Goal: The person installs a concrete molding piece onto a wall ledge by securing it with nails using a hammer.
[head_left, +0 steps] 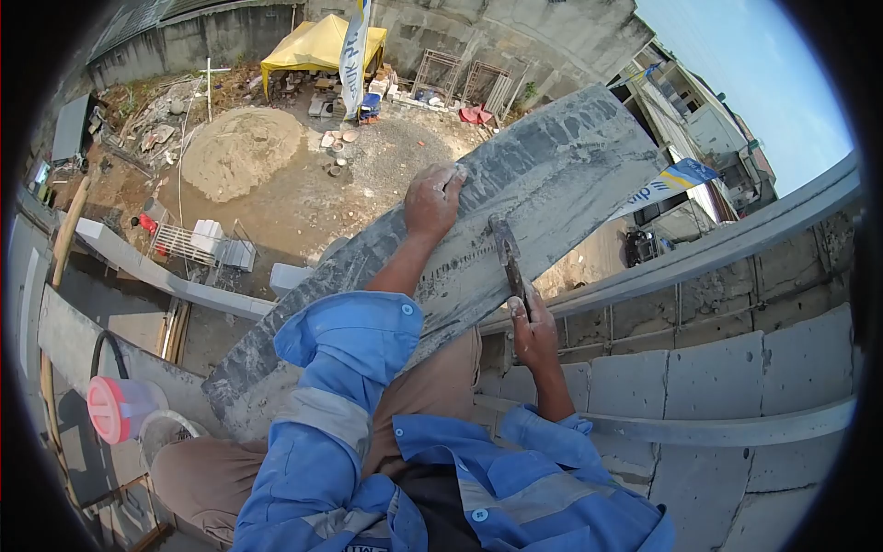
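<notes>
A long grey board (561,198), smeared with cement, lies slanted across my lap and reaches out over the yard. My left hand (432,200), dusted white, is closed at its upper edge, with the fingers partly hidden on the far side. In my right hand (535,336) is a narrow, cement-crusted hand tool (508,253). Its far end overlaps the board's face, close to a row of short dark marks. What kind of tool it is I cannot tell.
A pink-lidded plastic jug (108,410) stands on a ledge at left. Grey block wall (717,373) and a concrete beam (736,253) run along the right. Far below are a sand pile (241,152), a yellow canopy (317,43) and stacked white blocks (210,237).
</notes>
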`<state>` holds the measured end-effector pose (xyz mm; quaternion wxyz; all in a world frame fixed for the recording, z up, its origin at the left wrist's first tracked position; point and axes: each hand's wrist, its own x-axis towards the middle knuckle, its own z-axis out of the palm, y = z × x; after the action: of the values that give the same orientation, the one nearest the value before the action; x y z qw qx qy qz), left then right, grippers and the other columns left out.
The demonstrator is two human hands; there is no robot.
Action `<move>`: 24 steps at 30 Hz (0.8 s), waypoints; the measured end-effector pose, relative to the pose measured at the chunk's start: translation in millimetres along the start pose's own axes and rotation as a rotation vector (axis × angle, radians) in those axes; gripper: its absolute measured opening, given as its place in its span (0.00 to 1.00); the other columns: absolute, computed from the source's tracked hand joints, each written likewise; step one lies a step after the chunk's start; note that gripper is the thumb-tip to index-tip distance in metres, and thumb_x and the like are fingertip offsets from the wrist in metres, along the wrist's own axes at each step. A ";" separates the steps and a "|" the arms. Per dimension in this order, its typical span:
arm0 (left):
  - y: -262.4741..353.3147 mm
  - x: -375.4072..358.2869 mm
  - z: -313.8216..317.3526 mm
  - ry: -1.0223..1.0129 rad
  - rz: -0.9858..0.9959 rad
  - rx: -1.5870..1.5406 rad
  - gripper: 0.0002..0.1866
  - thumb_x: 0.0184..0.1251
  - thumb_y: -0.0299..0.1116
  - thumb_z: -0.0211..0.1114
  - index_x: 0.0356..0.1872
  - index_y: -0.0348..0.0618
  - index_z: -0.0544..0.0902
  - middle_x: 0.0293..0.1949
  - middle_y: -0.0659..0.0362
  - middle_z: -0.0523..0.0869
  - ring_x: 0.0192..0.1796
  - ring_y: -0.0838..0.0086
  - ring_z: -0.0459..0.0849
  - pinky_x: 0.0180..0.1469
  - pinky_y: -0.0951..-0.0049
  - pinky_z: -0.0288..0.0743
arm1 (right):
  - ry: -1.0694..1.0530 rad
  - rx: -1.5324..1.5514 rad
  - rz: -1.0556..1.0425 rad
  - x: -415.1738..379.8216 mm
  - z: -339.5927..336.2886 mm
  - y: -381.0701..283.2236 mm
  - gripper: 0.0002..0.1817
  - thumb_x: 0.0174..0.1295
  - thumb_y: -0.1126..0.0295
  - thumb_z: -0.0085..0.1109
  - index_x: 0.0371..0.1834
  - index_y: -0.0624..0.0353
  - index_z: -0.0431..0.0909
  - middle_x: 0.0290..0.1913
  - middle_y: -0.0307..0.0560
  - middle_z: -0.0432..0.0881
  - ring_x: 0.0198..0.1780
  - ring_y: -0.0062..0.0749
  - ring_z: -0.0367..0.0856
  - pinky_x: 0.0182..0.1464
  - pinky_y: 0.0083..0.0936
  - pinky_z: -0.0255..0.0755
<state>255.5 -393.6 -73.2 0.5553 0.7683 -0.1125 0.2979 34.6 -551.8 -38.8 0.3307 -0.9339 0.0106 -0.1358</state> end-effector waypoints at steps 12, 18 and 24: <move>5.2 0.0 -1.3 -0.003 0.104 0.010 0.08 0.66 0.33 0.68 0.40 0.40 0.87 0.41 0.56 0.89 0.44 0.62 0.85 0.50 0.64 0.76 | -0.008 0.000 -0.040 -5.8 3.2 10.1 0.22 0.69 0.72 0.55 0.63 0.73 0.71 0.57 0.72 0.78 0.59 0.65 0.79 0.61 0.42 0.72; 13.9 1.4 -5.1 -0.035 0.082 -0.001 0.05 0.67 0.27 0.68 0.40 0.37 0.88 0.43 0.54 0.89 0.46 0.62 0.86 0.52 0.65 0.77 | 0.006 0.030 -0.065 -5.7 7.6 9.2 0.22 0.66 0.77 0.55 0.63 0.73 0.71 0.57 0.70 0.80 0.58 0.64 0.80 0.60 0.40 0.74; 13.5 1.8 -2.6 -0.047 0.079 0.047 0.05 0.66 0.27 0.68 0.40 0.40 0.88 0.43 0.57 0.89 0.45 0.66 0.85 0.50 0.66 0.76 | -0.027 0.061 -0.070 -5.3 5.7 14.3 0.23 0.65 0.79 0.55 0.64 0.74 0.70 0.57 0.70 0.80 0.55 0.62 0.83 0.56 0.38 0.77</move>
<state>249.3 -395.8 -61.0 0.5220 0.7829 -0.1489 0.3039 31.9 -558.8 -53.2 0.3543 -0.9248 -0.0309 -0.1350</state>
